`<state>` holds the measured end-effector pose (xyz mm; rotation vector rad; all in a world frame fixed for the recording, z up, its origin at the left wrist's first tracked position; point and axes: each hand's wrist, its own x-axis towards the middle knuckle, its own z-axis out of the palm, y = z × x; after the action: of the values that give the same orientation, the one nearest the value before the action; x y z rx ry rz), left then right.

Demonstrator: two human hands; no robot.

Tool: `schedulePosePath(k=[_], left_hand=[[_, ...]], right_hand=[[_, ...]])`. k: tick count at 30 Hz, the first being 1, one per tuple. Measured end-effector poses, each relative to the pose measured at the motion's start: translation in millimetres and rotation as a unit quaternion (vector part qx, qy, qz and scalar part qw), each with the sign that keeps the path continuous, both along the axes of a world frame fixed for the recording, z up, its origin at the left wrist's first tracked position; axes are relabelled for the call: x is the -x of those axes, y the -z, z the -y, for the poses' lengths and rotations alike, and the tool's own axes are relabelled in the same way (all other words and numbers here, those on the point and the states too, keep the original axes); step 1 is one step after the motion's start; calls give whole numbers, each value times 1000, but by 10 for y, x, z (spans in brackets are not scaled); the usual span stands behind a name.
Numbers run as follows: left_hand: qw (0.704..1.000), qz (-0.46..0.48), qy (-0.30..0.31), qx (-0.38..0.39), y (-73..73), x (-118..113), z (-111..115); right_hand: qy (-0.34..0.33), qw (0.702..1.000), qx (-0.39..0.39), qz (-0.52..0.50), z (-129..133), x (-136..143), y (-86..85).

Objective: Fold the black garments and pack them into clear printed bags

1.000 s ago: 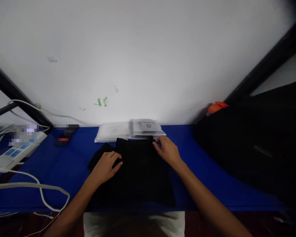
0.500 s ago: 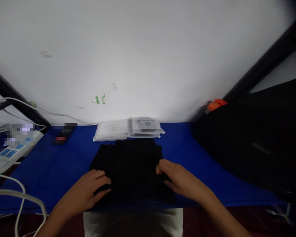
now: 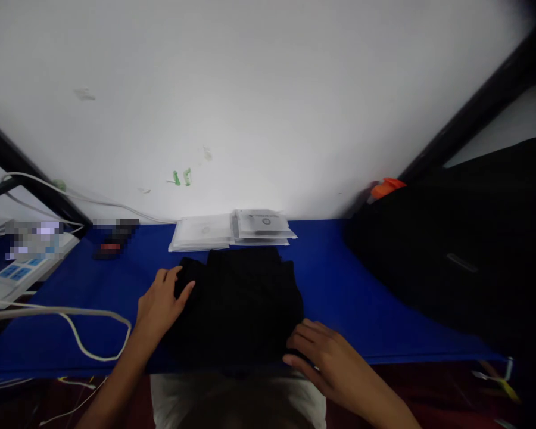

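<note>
A black folded cloth (image 3: pixel 245 304) lies on the blue table surface (image 3: pixel 335 286) in front of me. My left hand (image 3: pixel 161 301) rests at its upper left edge, thumb and fingers apart, fingertips touching the fabric. At the lower right edge of the cloth is my right hand (image 3: pixel 319 354), its fingers bent and spread from the thumb, touching the fabric. Neither hand is closed round the cloth. Just behind the cloth lie two stacks of flat packets, a whitish one (image 3: pixel 201 232) and a printed one (image 3: pixel 263 225).
A large black item (image 3: pixel 429 256) covers the right side, with an orange object (image 3: pixel 388 188) behind it. On the left are a white power strip (image 3: pixel 31 271), loose white cables (image 3: pixel 89 354) and a blurred dark object (image 3: pixel 118 238). A wall stands behind.
My left hand has moved up along the cloth's left edge. My right hand has slid down towards its lower right corner. The white cable at the left has shifted to the right.
</note>
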<state>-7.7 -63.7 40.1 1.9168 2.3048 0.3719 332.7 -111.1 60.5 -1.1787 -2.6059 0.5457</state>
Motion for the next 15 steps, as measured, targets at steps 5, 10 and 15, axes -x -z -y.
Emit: schedulePosePath(k=[5, 10, 15], left_hand=[[999, 25, 24, 8, -1, -46, -307], [998, 67, 19, 10, -8, -38, -365], [991, 131, -21, -30, -42, 62, -263]], right_hand=[[88, 993, 55, -61, -178, -137, 151], [297, 946, -20, -128, -792, -210, 478], [274, 956, -6, -107, -1304, -65, 491]])
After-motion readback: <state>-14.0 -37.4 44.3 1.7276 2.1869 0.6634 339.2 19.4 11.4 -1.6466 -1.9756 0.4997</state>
